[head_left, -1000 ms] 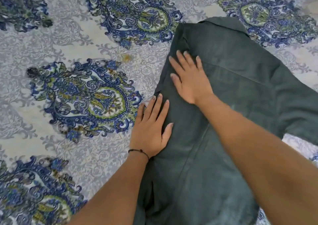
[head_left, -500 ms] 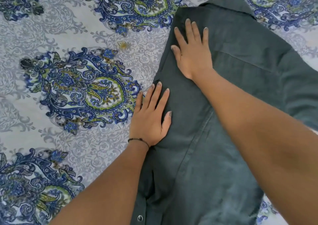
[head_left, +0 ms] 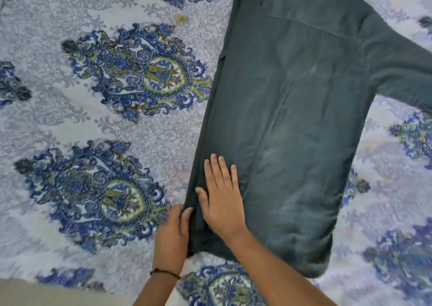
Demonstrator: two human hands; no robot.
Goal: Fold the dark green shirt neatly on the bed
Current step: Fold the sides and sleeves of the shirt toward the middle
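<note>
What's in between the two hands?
Just a narrow strip of the shirt, its folded left edge. The left hand touches that edge from outside; the right hand lies flat on top. The head view shows this.

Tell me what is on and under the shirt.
The right hand lies flat on the shirt near its hem. The patterned sheet surrounds it; what lies under the shirt is covered.

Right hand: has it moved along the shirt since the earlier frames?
Yes. The right hand has slid from just below the shoulder seam down the shirt to its near end, and lies flat beside the left hand.
</note>
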